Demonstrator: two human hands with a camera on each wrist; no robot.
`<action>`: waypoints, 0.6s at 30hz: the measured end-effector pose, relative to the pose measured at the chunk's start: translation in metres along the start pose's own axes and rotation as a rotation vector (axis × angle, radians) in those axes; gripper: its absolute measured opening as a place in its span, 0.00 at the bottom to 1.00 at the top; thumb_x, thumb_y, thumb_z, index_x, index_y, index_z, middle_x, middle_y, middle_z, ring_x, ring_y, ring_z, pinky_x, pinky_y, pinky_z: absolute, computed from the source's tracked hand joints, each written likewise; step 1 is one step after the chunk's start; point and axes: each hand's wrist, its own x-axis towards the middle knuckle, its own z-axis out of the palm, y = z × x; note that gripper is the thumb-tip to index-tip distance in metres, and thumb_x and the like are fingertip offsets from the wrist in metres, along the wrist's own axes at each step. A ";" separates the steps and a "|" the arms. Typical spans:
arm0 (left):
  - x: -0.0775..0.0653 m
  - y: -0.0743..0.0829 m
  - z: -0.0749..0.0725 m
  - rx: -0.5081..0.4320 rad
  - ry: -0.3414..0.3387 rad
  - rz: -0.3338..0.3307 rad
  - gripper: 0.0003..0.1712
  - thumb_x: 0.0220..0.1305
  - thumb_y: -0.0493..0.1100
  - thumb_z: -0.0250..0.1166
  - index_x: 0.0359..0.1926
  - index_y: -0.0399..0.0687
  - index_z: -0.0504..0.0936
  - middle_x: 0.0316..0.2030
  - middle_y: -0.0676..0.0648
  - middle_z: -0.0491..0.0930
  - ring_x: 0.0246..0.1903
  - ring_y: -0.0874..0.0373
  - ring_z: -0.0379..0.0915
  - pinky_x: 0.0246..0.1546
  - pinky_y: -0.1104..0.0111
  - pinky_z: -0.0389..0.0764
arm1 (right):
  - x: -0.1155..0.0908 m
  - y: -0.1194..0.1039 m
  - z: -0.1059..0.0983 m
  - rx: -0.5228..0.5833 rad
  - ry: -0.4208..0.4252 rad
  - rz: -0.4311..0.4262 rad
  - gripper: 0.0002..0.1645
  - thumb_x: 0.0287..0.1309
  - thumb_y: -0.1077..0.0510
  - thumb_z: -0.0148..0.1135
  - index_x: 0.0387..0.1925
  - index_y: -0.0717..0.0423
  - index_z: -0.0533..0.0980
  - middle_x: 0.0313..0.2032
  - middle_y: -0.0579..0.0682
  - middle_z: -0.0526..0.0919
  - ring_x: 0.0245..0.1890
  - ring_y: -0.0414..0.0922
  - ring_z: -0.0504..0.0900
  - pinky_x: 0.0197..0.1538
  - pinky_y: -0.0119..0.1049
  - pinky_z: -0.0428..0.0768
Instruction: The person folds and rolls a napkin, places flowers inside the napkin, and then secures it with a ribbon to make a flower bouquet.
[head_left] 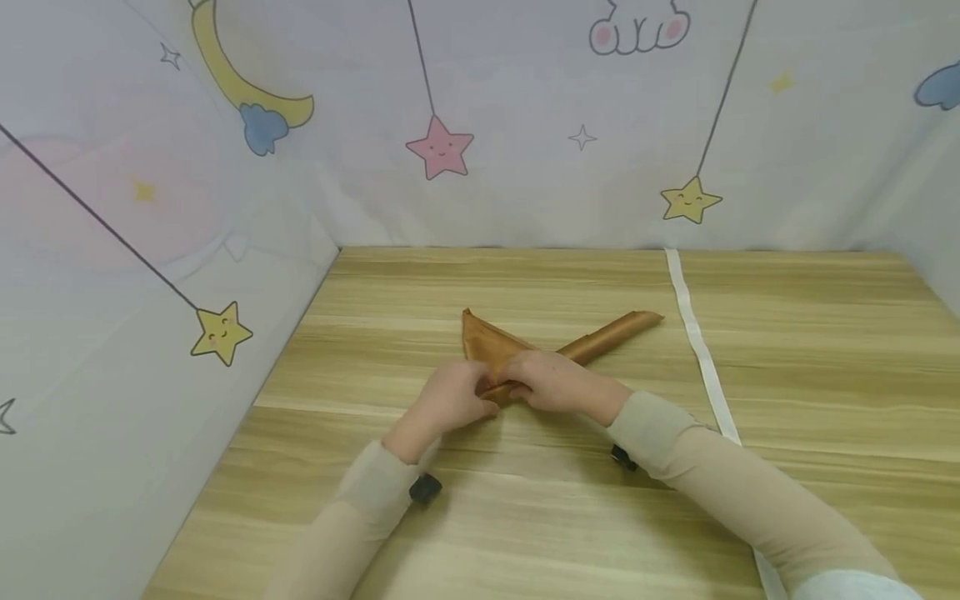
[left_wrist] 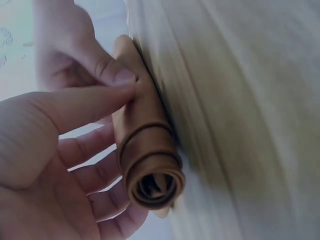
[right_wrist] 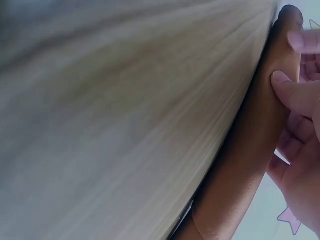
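Gripping part-rolled brown sheet (head_left: 487,343) on worktop (head_left: 540,517) with fingers of left hand (head_left: 452,396) and right hand (head_left: 557,382); pinching rolled edge (left_wrist: 148,112) at neighbouring spots, presumably keeping it snug and preventing unwinding.

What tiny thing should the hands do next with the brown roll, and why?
I think the left hand and right hand should turn the brown roll forward a little. Both grip it already, its end shows a spiral in the left wrist view, and a pointed flap lies unrolled beyond it, so rolling would probably take that in.
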 end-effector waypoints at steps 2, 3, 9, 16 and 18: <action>-0.002 0.005 -0.001 0.040 0.009 0.028 0.08 0.44 0.39 0.67 0.24 0.46 0.75 0.18 0.52 0.71 0.19 0.60 0.62 0.20 0.70 0.65 | 0.000 0.001 0.000 0.030 -0.013 0.023 0.12 0.54 0.63 0.57 0.40 0.47 0.78 0.37 0.41 0.80 0.36 0.37 0.75 0.40 0.32 0.74; -0.002 0.007 -0.001 0.055 0.010 0.040 0.08 0.44 0.38 0.67 0.23 0.47 0.74 0.18 0.53 0.70 0.19 0.61 0.61 0.19 0.71 0.65 | 0.000 0.001 0.000 0.038 -0.018 0.035 0.13 0.54 0.64 0.57 0.41 0.47 0.78 0.36 0.41 0.80 0.35 0.37 0.75 0.39 0.32 0.74; 0.001 0.007 -0.001 0.028 -0.004 0.025 0.06 0.46 0.37 0.67 0.23 0.47 0.76 0.18 0.54 0.71 0.19 0.62 0.61 0.20 0.72 0.66 | -0.001 0.004 -0.001 -0.001 0.010 0.017 0.10 0.52 0.63 0.59 0.38 0.52 0.78 0.34 0.45 0.79 0.35 0.39 0.76 0.39 0.33 0.74; 0.007 -0.007 -0.001 -0.181 -0.078 -0.092 0.07 0.49 0.41 0.67 0.31 0.46 0.80 0.30 0.51 0.80 0.30 0.61 0.72 0.34 0.67 0.74 | -0.002 0.004 0.001 -0.070 0.035 -0.059 0.10 0.47 0.64 0.62 0.35 0.52 0.78 0.30 0.44 0.78 0.31 0.39 0.73 0.36 0.32 0.73; 0.007 -0.009 -0.001 -0.217 -0.086 -0.111 0.08 0.49 0.42 0.68 0.32 0.46 0.80 0.32 0.51 0.80 0.34 0.60 0.74 0.36 0.67 0.75 | -0.003 0.004 0.001 -0.070 0.030 -0.060 0.10 0.48 0.64 0.62 0.36 0.52 0.79 0.31 0.44 0.79 0.31 0.39 0.74 0.37 0.32 0.73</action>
